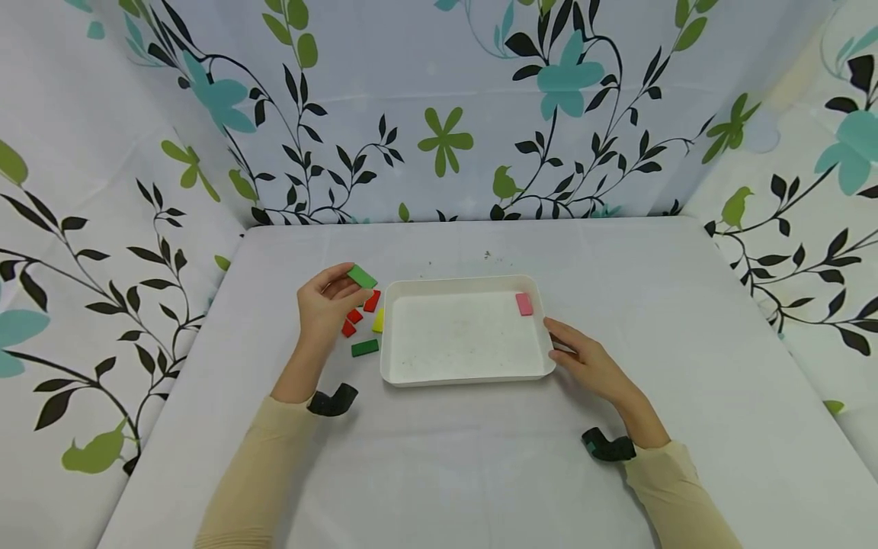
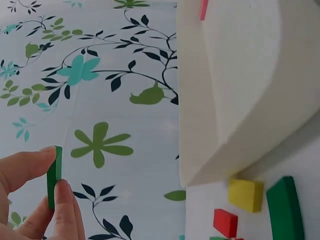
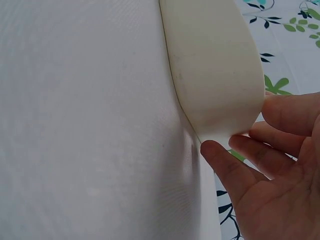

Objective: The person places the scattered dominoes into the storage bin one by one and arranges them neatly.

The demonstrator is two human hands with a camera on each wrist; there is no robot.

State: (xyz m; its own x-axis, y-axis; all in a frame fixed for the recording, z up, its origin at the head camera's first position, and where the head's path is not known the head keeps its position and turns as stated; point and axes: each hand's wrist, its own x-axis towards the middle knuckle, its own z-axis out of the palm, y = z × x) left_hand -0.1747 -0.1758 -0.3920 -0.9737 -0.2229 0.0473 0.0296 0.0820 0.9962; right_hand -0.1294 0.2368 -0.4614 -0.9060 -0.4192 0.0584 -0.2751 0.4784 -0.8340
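My left hand (image 1: 325, 305) pinches a flat green block (image 1: 362, 276) between thumb and fingertips, raised over the table left of the tray. In the left wrist view that block shows edge-on between the fingers. At the right end of the white tray (image 1: 453, 380), my right hand (image 1: 583, 362) touches the outer wall with spread, fairly straight fingers. The right wrist view shows these fingertips (image 3: 214, 150) against the tray's corner. One pink block (image 1: 524, 304) lies inside the tray near its right wall.
Left of the tray lie several red blocks (image 1: 348, 329), a yellow block (image 1: 379, 320) by its wall and another green block (image 1: 365, 348). A white cloth (image 1: 439, 457) covers the table. Patterned curtains (image 1: 446, 114) stand behind and at both sides.
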